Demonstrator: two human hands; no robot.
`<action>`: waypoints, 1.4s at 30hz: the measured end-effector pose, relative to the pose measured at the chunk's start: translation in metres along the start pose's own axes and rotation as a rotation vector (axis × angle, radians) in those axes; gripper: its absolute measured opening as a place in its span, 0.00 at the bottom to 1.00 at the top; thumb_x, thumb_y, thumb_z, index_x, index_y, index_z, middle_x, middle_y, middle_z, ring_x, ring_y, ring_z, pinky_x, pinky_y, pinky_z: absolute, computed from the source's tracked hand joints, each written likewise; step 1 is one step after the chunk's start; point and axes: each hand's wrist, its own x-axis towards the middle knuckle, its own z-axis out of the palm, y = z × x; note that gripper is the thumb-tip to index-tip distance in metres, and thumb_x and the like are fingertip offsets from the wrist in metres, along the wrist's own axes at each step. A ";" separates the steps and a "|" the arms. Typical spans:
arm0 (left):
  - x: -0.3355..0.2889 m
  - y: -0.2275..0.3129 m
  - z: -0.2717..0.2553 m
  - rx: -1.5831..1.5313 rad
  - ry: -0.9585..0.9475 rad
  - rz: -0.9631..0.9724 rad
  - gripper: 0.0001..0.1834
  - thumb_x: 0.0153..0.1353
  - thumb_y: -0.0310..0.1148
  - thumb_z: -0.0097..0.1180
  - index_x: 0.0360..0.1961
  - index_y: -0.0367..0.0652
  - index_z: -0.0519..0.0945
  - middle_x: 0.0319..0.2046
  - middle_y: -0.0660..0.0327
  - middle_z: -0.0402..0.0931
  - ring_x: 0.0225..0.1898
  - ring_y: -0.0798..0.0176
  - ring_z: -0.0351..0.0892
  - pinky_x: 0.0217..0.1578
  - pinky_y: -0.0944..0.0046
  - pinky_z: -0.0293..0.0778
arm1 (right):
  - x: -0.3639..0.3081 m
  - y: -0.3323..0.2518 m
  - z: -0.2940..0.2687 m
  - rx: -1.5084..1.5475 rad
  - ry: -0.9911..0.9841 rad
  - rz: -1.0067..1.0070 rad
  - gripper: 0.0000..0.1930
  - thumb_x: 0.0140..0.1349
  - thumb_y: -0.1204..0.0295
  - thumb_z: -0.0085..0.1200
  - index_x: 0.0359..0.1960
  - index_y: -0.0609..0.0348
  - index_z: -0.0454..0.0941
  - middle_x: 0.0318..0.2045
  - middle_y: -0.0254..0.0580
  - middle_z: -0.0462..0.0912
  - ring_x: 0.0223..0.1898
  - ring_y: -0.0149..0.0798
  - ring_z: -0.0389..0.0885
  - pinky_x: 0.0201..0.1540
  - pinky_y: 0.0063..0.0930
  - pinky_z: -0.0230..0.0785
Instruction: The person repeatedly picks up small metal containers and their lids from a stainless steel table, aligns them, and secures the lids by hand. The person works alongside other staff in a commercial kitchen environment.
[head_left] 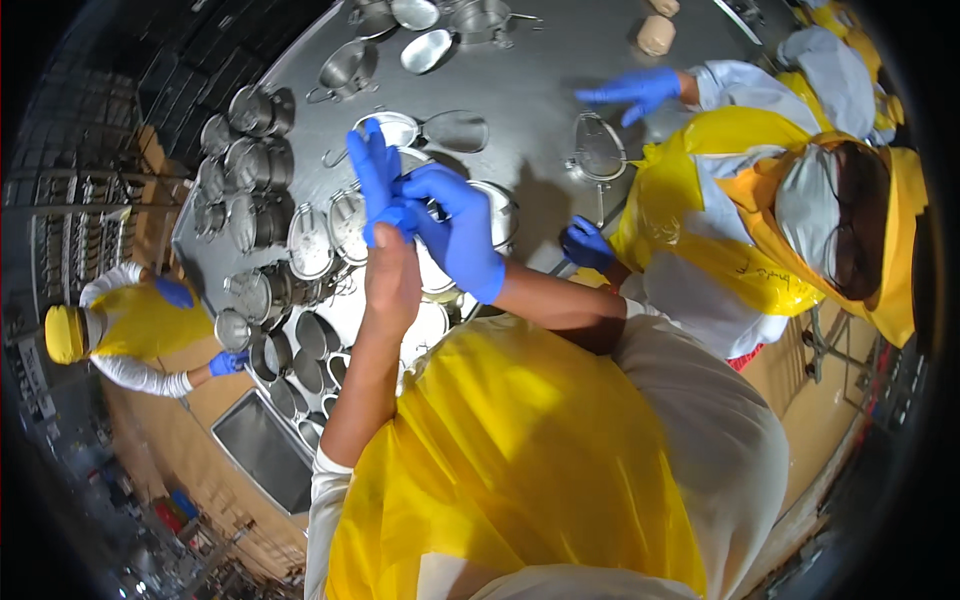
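The left forearm [362,375] rises toward twelve o'clock, its blue-gloved left hand [377,185] stretching its fingers toward eleven, while the right forearm [555,303] slants toward ten o'clock and the blue-gloved right hand [462,228], fingers bent, meets the left one.

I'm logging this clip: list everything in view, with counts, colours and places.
Metal table: 1, grey, upper centre
Metal pots and pans: many, overlapping, silver, mostly the table's left half
Round handled metalware: 1, silver-grey, table's right side
Beige objects: 2, beige, table's far right
Rectangular tray or basin: 1, grey, lower left
Metal rack: at least 1, grey, far left
Floor: 1, tan, around the table
Co-workers: at least 3, yellow and white clothing, left, right, upper right
Background items: uncountable, blurred
Apron: 1, yellow, lower centre
Left hand: 1, blue-gloved, partly bare, centre
Right hand: 1, blue-gloved, against the left
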 end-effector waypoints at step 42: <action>0.019 0.250 0.078 1.127 -0.641 0.135 0.16 0.56 0.38 0.71 0.43 0.42 0.89 0.33 0.57 0.85 0.33 0.56 0.86 0.39 0.57 0.81 | -0.004 0.037 -0.024 0.561 -0.136 0.766 0.09 0.76 0.67 0.50 0.39 0.55 0.80 0.28 0.30 0.79 0.28 0.25 0.78 0.33 0.21 0.71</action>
